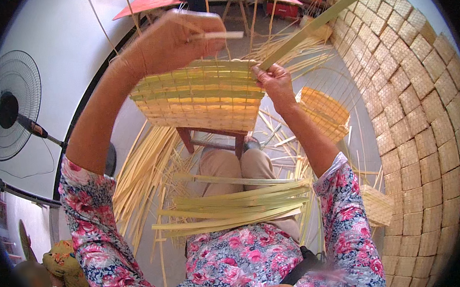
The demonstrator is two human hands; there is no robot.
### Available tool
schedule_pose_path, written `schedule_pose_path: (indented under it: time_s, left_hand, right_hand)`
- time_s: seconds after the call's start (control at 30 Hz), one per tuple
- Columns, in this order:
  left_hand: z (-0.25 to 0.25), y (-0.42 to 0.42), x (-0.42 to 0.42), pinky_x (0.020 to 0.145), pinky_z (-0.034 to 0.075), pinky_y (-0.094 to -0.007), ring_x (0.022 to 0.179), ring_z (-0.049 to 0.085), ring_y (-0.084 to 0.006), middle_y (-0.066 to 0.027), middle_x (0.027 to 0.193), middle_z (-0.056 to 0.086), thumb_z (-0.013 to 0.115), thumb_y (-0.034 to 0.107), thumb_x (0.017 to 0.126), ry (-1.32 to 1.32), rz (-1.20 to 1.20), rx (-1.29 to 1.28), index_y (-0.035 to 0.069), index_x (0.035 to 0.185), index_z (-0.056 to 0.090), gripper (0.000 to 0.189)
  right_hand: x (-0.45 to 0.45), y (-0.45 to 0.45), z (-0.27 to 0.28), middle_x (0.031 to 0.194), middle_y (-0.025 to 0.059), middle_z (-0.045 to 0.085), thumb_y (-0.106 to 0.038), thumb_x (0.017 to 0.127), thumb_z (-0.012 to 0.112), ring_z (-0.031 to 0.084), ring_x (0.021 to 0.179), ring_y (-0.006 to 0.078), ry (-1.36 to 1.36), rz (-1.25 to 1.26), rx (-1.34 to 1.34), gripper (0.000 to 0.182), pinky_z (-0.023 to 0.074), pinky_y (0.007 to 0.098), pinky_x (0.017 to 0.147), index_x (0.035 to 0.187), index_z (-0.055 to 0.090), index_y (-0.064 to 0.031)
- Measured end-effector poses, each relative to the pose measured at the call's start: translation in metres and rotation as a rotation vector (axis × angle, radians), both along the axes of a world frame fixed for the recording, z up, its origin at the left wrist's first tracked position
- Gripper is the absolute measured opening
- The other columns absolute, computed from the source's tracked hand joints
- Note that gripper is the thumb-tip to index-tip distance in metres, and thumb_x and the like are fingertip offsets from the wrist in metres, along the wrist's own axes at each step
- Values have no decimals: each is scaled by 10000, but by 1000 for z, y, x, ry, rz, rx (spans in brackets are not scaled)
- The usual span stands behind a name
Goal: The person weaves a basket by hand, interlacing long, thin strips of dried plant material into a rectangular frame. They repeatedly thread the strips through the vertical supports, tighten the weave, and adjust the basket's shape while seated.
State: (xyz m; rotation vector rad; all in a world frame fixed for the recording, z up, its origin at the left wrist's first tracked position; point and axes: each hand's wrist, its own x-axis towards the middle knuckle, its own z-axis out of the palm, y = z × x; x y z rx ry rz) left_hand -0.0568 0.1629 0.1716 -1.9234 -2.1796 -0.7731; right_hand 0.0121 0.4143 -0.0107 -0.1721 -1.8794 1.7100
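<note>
A half-woven bamboo basket (201,100) in green and yellow bands rests on a small wooden stool (213,132) before me, thin upright stakes rising from its rim. My right hand (277,83) pinches a wide green bamboo strip (317,23) near the basket's right corner; the strip slants up to the right. Raised over the basket's far left side, my left hand (192,41) is somewhat blurred, with a pale, short strip end (223,35) jutting out between its fingers. Several green strips (241,202) lie across my lap.
Long split strips (149,176) lie in a heap on the floor at left. A second unfinished basket (325,112) stands at right, beside a tall wall of stacked woven pieces (415,132). A standing fan (10,109) is at left; a person (64,268) is at lower left.
</note>
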Motion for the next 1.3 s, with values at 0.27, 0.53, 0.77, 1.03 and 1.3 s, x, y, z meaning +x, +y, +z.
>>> schedule_pose_path:
  time_s: [0.27, 0.53, 0.77, 1.03, 1.3]
  left_hand:
    - [-50, -17, 0, 745, 563, -394, 847, 685, -270, -90, 948, 676, 629, 289, 922, 443, 50, 162, 100, 1042, 680, 229]
    - [-65, -9, 23, 752, 573, -381, 917, 657, -247, -49, 1107, 641, 614, 301, 924, 373, 155, 291, 223, 1327, 564, 413]
    - [-88, -19, 11, 713, 581, -349, 924, 658, -204, -5, 1034, 669, 669, 241, 872, 449, -8, 354, 290, 1288, 586, 427]
    - [-92, -21, 9, 696, 573, -369, 867, 678, -237, -33, 977, 651, 603, 270, 899, 507, -9, 404, 269, 1193, 601, 294]
    - [-107, -29, 17, 758, 581, -347, 968, 655, -203, 0, 1070, 629, 619, 194, 858, 502, -12, 390, 225, 1267, 561, 414]
  right_hand:
    - [21, -2, 70, 992, 35, 713, -108, 916, 667, 610, 912, 90, 94, 62, 128, 155, 482, 274, 821, 1055, 712, -56]
    - [42, -46, 65, 1065, 39, 698, -112, 964, 611, 592, 954, 99, 436, 127, 285, 128, 470, 272, 860, 1028, 681, -25]
    - [37, -48, 76, 991, 88, 696, -88, 966, 576, 623, 869, 148, 283, 130, 649, 106, 499, 286, 774, 1021, 637, -21]
    - [50, -52, 126, 808, 169, 613, -106, 946, 561, 618, 745, 365, 143, 28, 1284, 85, 476, 411, 646, 943, 580, -23]
    - [21, -22, 106, 843, 174, 643, -95, 891, 575, 636, 823, 394, -109, -89, 1606, 63, 487, 485, 679, 916, 597, -41]
